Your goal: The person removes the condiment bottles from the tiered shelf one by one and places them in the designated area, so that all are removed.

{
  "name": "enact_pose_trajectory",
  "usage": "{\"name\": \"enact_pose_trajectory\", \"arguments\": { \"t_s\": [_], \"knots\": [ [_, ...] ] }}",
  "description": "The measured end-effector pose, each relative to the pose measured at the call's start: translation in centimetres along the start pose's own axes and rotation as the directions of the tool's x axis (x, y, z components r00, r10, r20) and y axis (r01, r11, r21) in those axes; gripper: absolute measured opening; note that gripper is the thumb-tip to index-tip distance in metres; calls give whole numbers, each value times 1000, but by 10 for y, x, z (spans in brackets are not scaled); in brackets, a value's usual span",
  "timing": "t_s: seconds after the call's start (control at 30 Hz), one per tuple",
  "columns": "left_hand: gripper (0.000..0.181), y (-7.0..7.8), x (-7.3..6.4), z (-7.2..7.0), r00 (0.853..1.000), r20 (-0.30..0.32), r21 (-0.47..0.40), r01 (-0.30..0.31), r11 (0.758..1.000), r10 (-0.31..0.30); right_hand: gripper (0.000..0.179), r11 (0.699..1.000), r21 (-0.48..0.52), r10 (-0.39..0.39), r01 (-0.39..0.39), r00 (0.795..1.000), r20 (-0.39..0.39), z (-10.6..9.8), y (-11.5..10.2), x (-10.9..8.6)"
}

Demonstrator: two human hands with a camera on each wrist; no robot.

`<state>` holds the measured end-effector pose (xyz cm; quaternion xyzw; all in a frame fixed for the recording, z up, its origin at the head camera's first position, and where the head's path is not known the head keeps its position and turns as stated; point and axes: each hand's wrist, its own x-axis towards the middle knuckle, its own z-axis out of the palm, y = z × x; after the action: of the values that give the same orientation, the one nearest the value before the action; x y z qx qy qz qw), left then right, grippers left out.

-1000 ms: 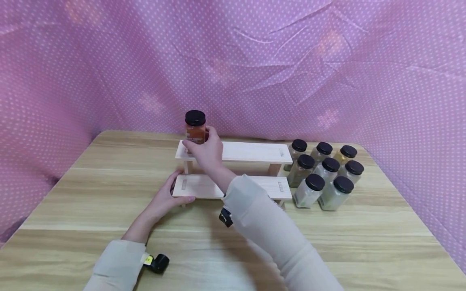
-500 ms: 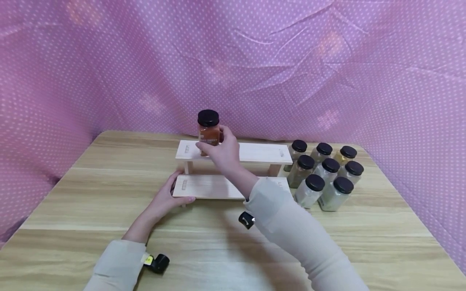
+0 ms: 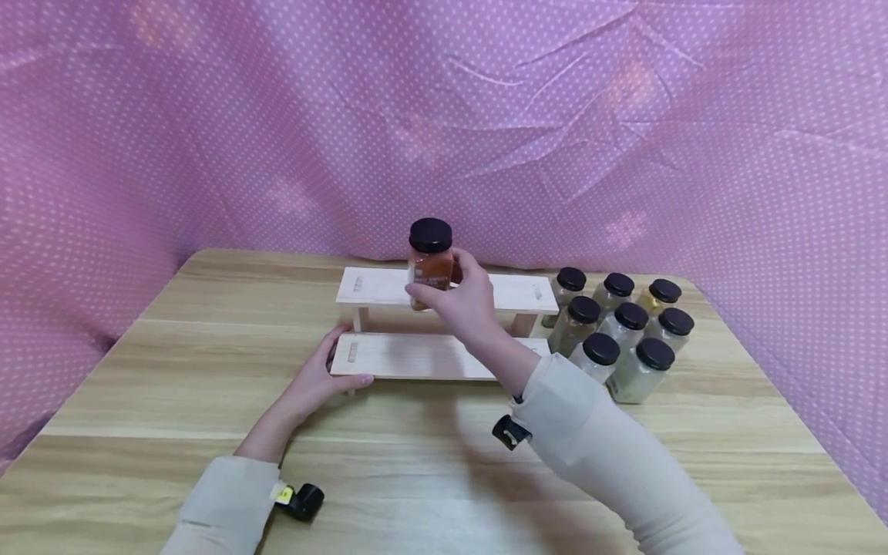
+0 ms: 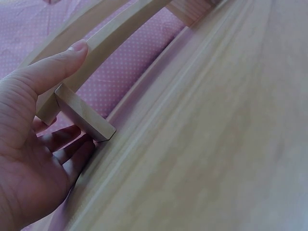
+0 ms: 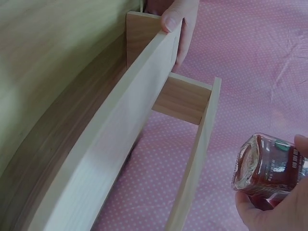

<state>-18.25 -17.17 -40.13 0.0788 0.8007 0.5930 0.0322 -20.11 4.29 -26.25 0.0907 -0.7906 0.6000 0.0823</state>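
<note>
My right hand [image 3: 466, 297] pinches a spice jar [image 3: 432, 266] of red-orange powder with a black lid. The jar is held up at the middle of the two-tier wooden rack's upper shelf [image 3: 520, 291], covering part of its front edge. In the right wrist view, the base of the spice jar [image 5: 250, 166] hangs apart from the upper shelf board. At the left end of the lower shelf [image 3: 402, 356], my left hand [image 3: 322, 378] grips the rack. Its thumb lies on the front edge; in the left wrist view, the other fingers [image 4: 72, 149] reach behind the rack's leg [image 4: 84, 113].
Several black-lidded spice jars [image 3: 631, 316] with pale, greenish and yellow contents stand grouped at the rack's right end. The wood-grain table [image 3: 173, 370] extends around the rack. A pink dotted cloth [image 3: 444, 116] hangs behind the table.
The right hand has moved the red-orange spice jar rightward, from the upper shelf's left end to its middle, and slightly nearer. My left hand has stayed on the rack.
</note>
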Motion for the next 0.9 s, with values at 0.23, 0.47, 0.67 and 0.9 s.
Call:
{"name": "enact_pose_trajectory", "arguments": {
  "t_s": [0.23,0.47,0.67,0.9],
  "knots": [
    [99,0,0,-1,1000,-1,20,0,1000,0,50,999,16,-41,41,999,-9,-20,3,-9],
    [100,1,0,0,1000,-1,13,11,1000,-11,49,999,-4,-36,36,999,-5,-37,5,-17],
    [100,1,-1,1,1000,-1,-2,15,1000,-15,48,1000,-13,-16,16,1000,17,-47,6,-23],
    [100,1,0,1,1000,-3,18,12,1000,-11,49,999,-31,-16,17,999,38,-64,7,-32]
  ]
}}
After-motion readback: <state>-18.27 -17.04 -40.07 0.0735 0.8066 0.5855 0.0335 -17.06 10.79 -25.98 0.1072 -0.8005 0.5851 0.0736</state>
